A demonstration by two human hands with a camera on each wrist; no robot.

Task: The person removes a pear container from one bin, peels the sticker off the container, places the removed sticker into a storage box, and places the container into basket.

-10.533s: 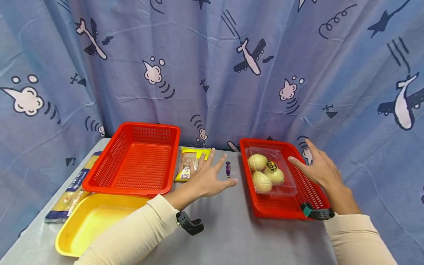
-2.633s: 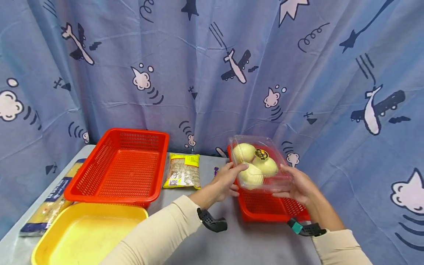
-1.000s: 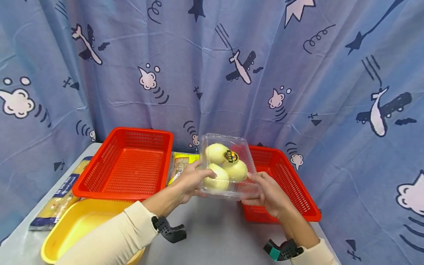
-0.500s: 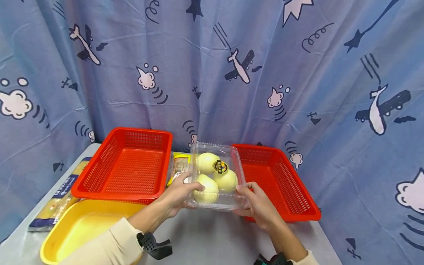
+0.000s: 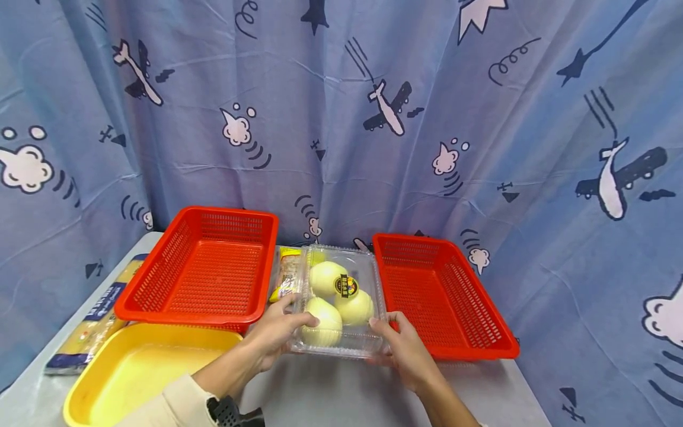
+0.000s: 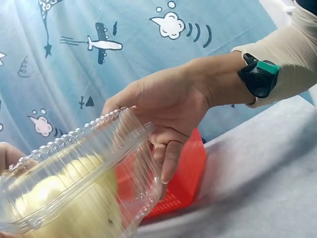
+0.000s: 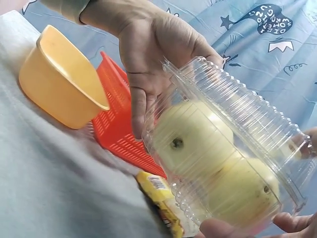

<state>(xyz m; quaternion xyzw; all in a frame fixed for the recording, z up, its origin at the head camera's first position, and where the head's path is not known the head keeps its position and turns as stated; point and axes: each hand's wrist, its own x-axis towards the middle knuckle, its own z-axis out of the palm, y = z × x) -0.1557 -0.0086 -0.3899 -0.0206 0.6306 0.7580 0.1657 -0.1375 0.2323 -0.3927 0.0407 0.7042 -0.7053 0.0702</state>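
Observation:
Both hands hold a clear plastic clamshell box (image 5: 364, 265) above the grey table, between the two red baskets. Inside lie 3 round, pale yellow fruits (image 5: 326, 277), under a black round sticker (image 5: 346, 286) on the lid. My left hand (image 5: 277, 329) grips the near left side, thumb on top and fingers beneath. On the near right side my right hand (image 5: 407, 350) pinches the box the same way. From the left wrist view, the fingers of the right hand (image 6: 166, 104) reach under the ridged rim. The right wrist view has the left hand (image 7: 148, 59) around the opposite end.
A red basket (image 5: 448, 296) with nothing in it stands right, another (image 5: 213, 279) left. Before the left one sits a yellow basin (image 5: 144, 367). A long noodle-like packet (image 5: 96, 320) lies at the far left. The box partly covers a yellow food bag (image 5: 288, 276).
Earlier, the box sat in the right basket with both hands open nearby. The hands took hold of it, lifted it out and moved it left, then lower and closer to me.

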